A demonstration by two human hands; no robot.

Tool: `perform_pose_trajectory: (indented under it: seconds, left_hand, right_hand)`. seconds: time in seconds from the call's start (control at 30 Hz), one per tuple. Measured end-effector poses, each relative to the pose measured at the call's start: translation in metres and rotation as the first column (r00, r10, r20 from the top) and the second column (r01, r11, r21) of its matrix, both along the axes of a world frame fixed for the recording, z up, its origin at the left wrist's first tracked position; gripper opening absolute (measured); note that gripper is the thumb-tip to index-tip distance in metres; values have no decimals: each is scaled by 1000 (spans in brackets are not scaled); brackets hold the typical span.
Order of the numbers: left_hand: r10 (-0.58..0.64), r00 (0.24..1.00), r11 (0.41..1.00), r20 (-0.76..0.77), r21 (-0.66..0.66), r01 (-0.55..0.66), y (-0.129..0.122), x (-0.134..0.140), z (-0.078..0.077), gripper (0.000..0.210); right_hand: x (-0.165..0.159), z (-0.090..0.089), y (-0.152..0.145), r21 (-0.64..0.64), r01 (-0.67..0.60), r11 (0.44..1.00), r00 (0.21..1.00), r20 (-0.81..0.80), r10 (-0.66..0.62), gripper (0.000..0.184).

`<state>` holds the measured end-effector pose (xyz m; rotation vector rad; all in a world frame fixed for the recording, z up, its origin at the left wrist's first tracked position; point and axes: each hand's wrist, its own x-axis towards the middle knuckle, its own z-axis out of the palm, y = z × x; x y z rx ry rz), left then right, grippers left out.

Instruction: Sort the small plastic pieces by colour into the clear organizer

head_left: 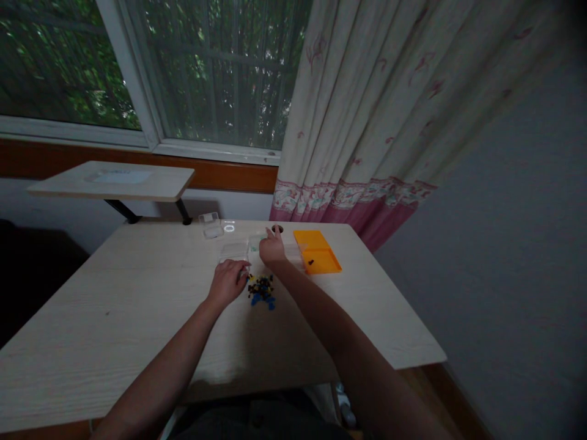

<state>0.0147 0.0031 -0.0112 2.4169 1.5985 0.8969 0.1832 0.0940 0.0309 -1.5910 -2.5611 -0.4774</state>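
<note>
My left hand (226,284) rests at the near edge of a clear plastic box (233,249). Its fingers curl over the box's front part and hide some of it. Just to the right and nearer me is a small pile of dark, blue and yellow pieces (261,287), too small to name one by one. My right hand (272,247) is beyond the pile, over more clear plastic boxes. Two of its fingers stretch forward and apart, with nothing visible between them. On its right lies an open orange case (321,260), with one small dark piece (310,262) inside.
A small clear box (211,227) stands open at the table's back edge. At the back left, a raised shelf (169,186) on black legs overhangs the pale table (151,305). A cable hole (277,229) sits beyond my right hand. A curtain (348,153) hangs behind the table.
</note>
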Motion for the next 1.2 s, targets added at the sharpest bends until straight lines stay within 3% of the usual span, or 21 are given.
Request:
perform_pose_trajectory:
  seconds: [0.2,0.33,0.4,0.47,0.53,0.67,0.9,1.2]
  left_hand:
    - [-54,998,998,19,-24,55,-2,0,3,35]
    - [-99,994,995,46,-22,101,0,3,1,36]
    - [-121,991,992,62,-24,123,1,6,0,36]
    - [-146,986,989,76,-24,148,2,10,0,35]
    - [-174,981,984,82,-17,176,1,12,1,34]
    - [-153,982,988,113,30,151,0,11,3,41]
    - [101,954,988,282,80,-129,4,0,3,38]
    - [71,950,997,305,-36,-63,8,0,-11,35]
  right_hand:
    - [-11,14,10,-207,234,950,970,-12,-242,28]
    - [-6,27,11,-124,96,988,983,-147,-114,33]
    - [-3,35,12,-178,-3,984,966,-253,-43,36]
    - [-1,42,13,-289,-164,943,942,-328,64,36]
    - [1,48,16,-356,-223,908,926,-368,83,32]
    - [13,56,21,-406,-215,888,926,-372,54,25]
    - [46,60,21,-370,-170,914,933,-358,29,21]
    - [52,58,14,-364,-133,922,942,-337,3,23]
